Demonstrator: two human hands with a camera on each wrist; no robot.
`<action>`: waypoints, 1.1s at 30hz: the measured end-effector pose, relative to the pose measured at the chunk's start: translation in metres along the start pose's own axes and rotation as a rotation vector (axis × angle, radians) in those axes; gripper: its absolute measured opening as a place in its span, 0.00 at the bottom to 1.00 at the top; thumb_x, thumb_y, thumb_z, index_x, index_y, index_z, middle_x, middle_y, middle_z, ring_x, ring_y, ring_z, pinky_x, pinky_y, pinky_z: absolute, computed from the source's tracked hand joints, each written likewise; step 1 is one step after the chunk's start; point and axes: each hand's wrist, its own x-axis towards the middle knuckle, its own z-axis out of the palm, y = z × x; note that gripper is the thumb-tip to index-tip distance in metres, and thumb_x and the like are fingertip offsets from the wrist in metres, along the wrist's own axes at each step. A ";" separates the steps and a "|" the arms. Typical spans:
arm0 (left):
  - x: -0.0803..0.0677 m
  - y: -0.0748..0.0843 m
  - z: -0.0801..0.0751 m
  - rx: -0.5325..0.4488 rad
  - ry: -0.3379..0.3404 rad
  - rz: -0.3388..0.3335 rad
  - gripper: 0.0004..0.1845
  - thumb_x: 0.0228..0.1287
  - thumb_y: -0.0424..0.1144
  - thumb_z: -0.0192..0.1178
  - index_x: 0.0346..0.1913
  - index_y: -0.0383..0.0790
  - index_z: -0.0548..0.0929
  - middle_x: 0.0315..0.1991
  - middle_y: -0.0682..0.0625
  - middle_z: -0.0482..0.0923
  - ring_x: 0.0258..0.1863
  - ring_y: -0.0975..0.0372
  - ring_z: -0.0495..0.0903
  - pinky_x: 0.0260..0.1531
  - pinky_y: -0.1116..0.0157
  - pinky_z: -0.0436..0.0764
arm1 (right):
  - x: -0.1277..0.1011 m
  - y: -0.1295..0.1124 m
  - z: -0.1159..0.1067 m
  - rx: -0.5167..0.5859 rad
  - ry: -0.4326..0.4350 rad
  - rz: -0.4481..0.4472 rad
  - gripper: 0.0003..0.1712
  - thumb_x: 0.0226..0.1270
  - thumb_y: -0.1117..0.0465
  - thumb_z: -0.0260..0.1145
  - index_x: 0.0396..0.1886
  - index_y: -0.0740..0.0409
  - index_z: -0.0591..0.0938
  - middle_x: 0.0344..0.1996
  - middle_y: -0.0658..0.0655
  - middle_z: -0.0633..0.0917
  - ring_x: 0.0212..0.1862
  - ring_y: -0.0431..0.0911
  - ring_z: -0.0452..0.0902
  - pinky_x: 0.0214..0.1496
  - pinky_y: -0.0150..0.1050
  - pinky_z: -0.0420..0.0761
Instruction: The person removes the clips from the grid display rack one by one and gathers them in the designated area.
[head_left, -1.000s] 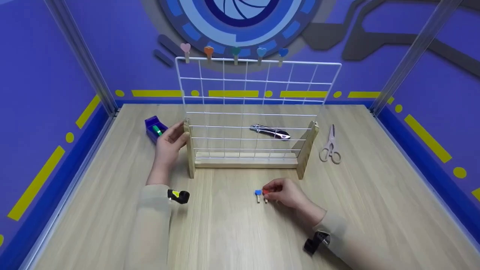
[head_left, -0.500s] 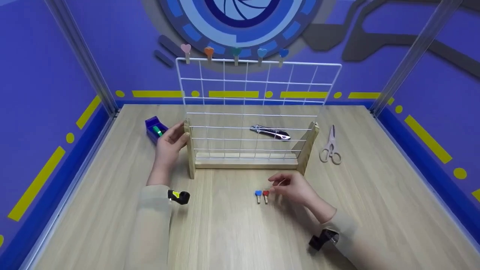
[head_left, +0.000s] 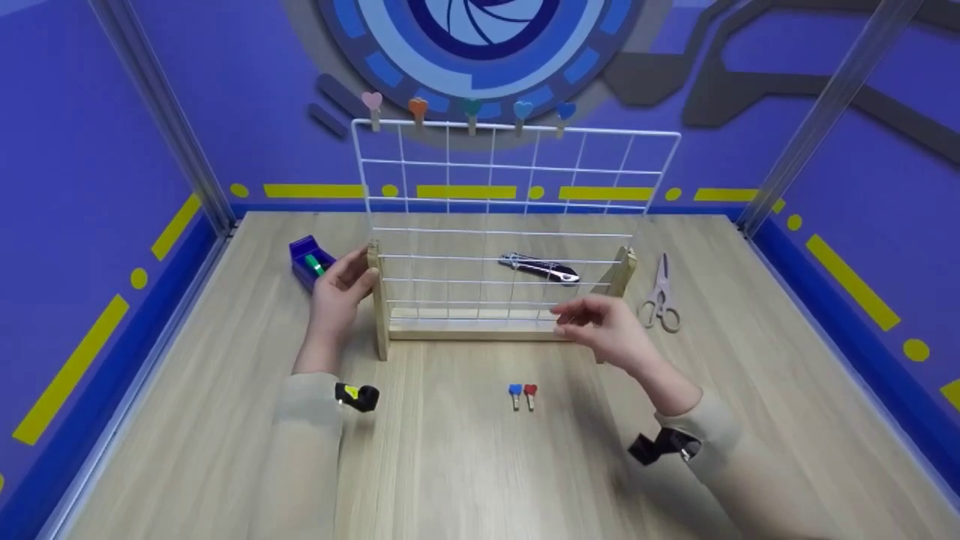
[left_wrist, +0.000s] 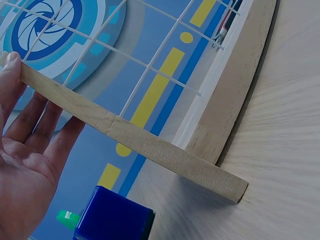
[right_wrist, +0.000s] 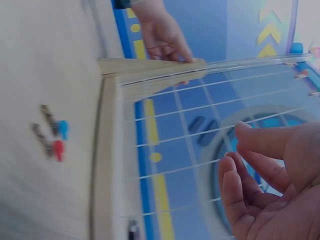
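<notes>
A white wire grid (head_left: 492, 166) stands upright in a wooden stand (head_left: 450, 334), with several heart-topped mini clothespins clipped along its top bar, among them a pink clothespin (head_left: 373, 112) at the left and a blue one at the right. My left hand (head_left: 334, 300) grips the stand's left upright (left_wrist: 115, 127), thumb in front and fingers behind. In front of the stand's lower right end, my right hand (head_left: 616, 336) hangs in the air, fingers loosely bent, thumb apart, holding nothing. On the table below lie a blue heart clothespin (head_left: 515, 395) and a red heart clothespin (head_left: 530, 396), side by side.
Behind the grid lies a utility knife (head_left: 541, 268). Scissors (head_left: 661, 300) lie right of the stand, beyond my right hand. A dark blue holder (head_left: 304, 255) with a green-ended item in it sits left of the stand, partly behind my left hand. Purple walls enclose the table.
My right hand has let go of the red heart clothespin, leaving it beside the blue one, and has risen forward and right toward the stand. My left hand keeps its grip.
</notes>
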 end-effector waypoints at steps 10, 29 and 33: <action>-0.001 0.001 -0.001 0.011 -0.009 -0.008 0.27 0.76 0.42 0.60 0.74 0.43 0.72 0.70 0.42 0.76 0.66 0.60 0.77 0.58 0.72 0.82 | 0.019 -0.068 -0.051 0.090 0.177 -0.152 0.15 0.64 0.70 0.73 0.50 0.67 0.86 0.39 0.49 0.90 0.37 0.37 0.84 0.38 0.27 0.84; 0.001 -0.002 0.002 -0.024 0.004 0.016 0.26 0.75 0.36 0.60 0.73 0.38 0.73 0.70 0.38 0.76 0.57 0.72 0.80 0.54 0.74 0.83 | 0.084 -0.166 -0.114 0.183 0.325 -0.431 0.14 0.67 0.64 0.74 0.50 0.63 0.88 0.41 0.50 0.91 0.44 0.42 0.86 0.49 0.28 0.84; 0.001 -0.002 0.001 -0.015 -0.003 0.021 0.25 0.76 0.37 0.60 0.72 0.39 0.73 0.69 0.39 0.76 0.58 0.72 0.80 0.54 0.74 0.83 | 0.101 -0.169 -0.120 0.105 0.292 -0.360 0.14 0.67 0.60 0.74 0.51 0.56 0.88 0.43 0.46 0.90 0.47 0.40 0.85 0.54 0.26 0.82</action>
